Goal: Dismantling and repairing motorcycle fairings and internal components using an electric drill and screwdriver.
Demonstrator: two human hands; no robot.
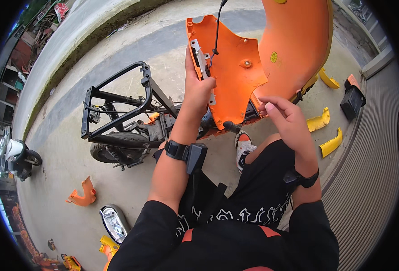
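My left hand (198, 86) is closed around the left edge of an orange scooter body panel (231, 58), thumb on its inner face. A grey strip-like part (198, 56) is fixed along that edge, and a black cable (217, 29) rises from it. Just right of the panel's lower corner is my right hand (284, 115), its thumb and fingers drawn together; anything between the fingertips is too small to make out. Behind the panel stands the scooter's large orange front shield (292, 40). The stripped scooter with its black tubular frame (118, 97) extends to the left.
Yellow curved trim pieces (330, 142) and a black box-shaped part (353, 103) lie on the right, near a ribbed shutter (366, 158). On the left ground are an orange curved piece (83, 193) and a scooter seat-shaped chrome-and-black part (113, 221). A parked scooter (21, 158) stands farther left.
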